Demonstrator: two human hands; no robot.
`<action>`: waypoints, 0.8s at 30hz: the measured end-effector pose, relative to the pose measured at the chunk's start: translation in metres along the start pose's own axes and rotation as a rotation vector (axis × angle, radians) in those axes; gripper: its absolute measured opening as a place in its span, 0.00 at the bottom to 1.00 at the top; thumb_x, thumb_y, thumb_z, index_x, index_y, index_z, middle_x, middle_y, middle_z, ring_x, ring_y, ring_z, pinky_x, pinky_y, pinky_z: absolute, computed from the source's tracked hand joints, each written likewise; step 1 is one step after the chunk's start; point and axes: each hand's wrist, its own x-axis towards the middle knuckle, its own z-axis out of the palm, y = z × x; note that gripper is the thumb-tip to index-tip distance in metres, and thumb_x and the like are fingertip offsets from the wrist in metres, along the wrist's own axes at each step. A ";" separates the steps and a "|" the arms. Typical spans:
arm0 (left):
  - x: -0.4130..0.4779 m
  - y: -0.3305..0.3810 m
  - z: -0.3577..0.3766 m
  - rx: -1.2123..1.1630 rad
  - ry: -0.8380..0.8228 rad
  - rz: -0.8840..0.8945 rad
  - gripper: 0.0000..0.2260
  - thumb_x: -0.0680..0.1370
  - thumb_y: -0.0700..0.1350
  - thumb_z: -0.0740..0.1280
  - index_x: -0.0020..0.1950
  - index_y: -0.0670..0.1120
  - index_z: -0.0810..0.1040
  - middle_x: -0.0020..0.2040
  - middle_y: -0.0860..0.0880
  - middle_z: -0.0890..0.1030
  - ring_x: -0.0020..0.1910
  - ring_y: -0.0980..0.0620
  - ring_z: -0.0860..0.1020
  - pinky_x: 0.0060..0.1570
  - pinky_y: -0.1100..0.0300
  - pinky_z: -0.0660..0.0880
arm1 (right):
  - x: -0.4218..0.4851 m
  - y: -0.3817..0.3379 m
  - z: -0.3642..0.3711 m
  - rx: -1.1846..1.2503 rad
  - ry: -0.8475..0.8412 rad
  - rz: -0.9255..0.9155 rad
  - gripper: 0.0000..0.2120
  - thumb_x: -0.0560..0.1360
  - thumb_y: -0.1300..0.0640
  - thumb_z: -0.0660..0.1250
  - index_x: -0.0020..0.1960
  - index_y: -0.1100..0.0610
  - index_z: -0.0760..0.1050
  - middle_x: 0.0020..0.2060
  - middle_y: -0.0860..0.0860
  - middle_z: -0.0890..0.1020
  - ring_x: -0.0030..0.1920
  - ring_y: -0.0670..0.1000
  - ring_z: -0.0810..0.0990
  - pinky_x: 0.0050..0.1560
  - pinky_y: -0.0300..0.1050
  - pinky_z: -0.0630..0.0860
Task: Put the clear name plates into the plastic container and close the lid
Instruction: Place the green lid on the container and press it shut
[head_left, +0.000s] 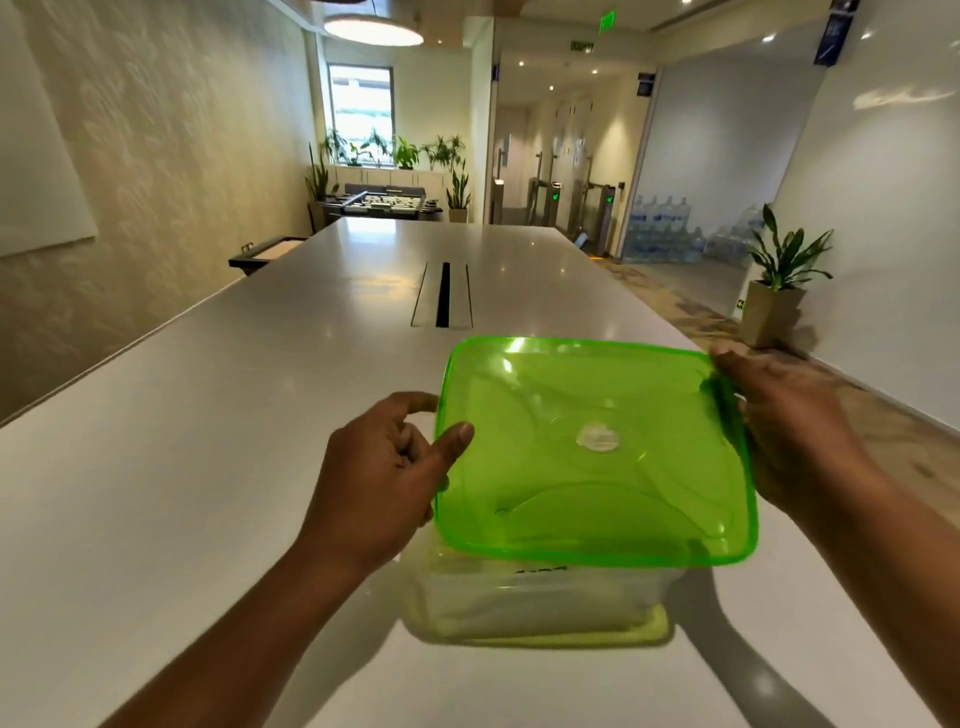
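A translucent green lid (592, 452) hovers flat just above a clear plastic container (535, 603) on the white table. My left hand (384, 478) holds the lid's left edge, thumb on top and fingers curled under. My right hand (779, 421) grips the lid's right edge. Through the container's front wall I see pale shapes and a bit of black print, likely the clear name plates; the lid hides most of the inside.
The long white table (208, 415) stretches ahead with a cable slot (443, 295) in its middle. A potted plant (776, 291) stands on the floor to the right, and a wall runs along the left side.
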 end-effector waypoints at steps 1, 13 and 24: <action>-0.002 -0.005 0.001 0.034 0.008 -0.027 0.14 0.73 0.54 0.72 0.53 0.48 0.80 0.21 0.51 0.77 0.16 0.54 0.74 0.22 0.66 0.71 | 0.003 0.007 -0.002 -0.014 -0.003 0.057 0.06 0.75 0.57 0.70 0.45 0.61 0.79 0.43 0.58 0.83 0.42 0.56 0.81 0.48 0.52 0.79; -0.005 -0.041 0.006 0.481 0.010 -0.148 0.19 0.78 0.58 0.65 0.58 0.45 0.83 0.23 0.52 0.73 0.38 0.43 0.81 0.35 0.57 0.68 | 0.001 0.069 -0.005 -0.472 -0.171 0.085 0.20 0.69 0.60 0.76 0.60 0.53 0.80 0.50 0.48 0.83 0.44 0.45 0.83 0.33 0.33 0.76; -0.021 -0.051 0.005 0.527 -0.016 -0.221 0.21 0.78 0.61 0.63 0.58 0.46 0.82 0.26 0.55 0.74 0.36 0.47 0.79 0.35 0.57 0.68 | 0.001 0.084 -0.008 -0.553 -0.172 0.088 0.19 0.70 0.59 0.75 0.61 0.57 0.79 0.52 0.53 0.84 0.49 0.52 0.82 0.49 0.45 0.75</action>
